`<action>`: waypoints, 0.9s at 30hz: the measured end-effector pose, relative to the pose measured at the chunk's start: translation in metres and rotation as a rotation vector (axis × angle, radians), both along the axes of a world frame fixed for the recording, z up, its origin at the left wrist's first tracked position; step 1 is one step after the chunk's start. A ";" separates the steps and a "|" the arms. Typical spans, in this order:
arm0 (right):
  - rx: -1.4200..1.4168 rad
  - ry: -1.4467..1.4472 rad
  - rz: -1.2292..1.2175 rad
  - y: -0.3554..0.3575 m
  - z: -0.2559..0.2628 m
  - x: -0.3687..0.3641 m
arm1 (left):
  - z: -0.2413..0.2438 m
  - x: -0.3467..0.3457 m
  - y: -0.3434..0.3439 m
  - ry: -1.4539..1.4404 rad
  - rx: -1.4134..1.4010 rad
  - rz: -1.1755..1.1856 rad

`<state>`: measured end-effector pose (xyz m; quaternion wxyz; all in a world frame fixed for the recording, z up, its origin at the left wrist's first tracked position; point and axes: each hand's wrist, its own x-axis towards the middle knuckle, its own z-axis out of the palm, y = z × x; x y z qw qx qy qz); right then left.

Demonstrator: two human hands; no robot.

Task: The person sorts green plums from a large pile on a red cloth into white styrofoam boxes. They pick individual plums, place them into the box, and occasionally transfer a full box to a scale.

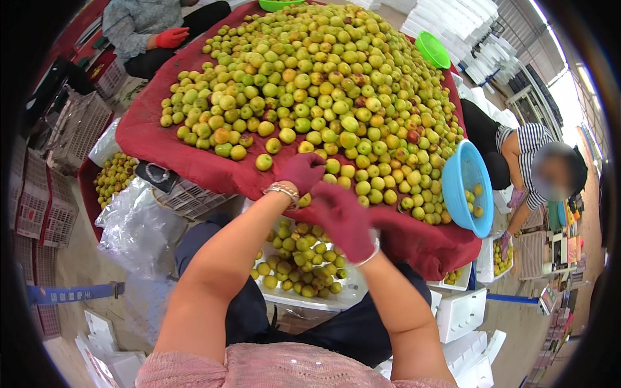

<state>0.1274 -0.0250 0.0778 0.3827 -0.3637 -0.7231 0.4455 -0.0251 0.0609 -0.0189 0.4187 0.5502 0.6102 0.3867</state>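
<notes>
A large heap of small round green-yellow fruit, some with reddish-brown patches, covers a table draped in red cloth. My left hand, in a dark red glove, is at the near edge of the heap with its fingers curled. Close beside it is my right hand, gloved alike and blurred. Whether either hand holds a fruit is hidden. Below both hands, between my knees, a white foam box contains many of the same fruit. A few of these look blurred.
A blue plastic basin with several fruit leans at the table's right corner. Green basins sit farther back. Clear plastic sheeting and a crate are at left. One person bends at right; another's red-gloved hand shows at upper left.
</notes>
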 end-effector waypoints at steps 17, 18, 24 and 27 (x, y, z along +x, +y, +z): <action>0.647 -0.398 0.277 -0.101 0.024 -0.127 | 0.040 -0.051 -0.009 -1.011 -0.155 0.230; 0.633 -0.380 0.207 -0.084 0.018 -0.129 | 0.034 -0.057 -0.009 -1.040 -0.162 0.248; 0.602 -0.409 0.206 -0.114 0.029 -0.144 | 0.035 -0.053 -0.009 -1.132 -0.158 0.331; 0.518 -0.509 0.271 -0.133 0.036 -0.143 | 0.039 -0.056 -0.010 -1.171 -0.173 0.345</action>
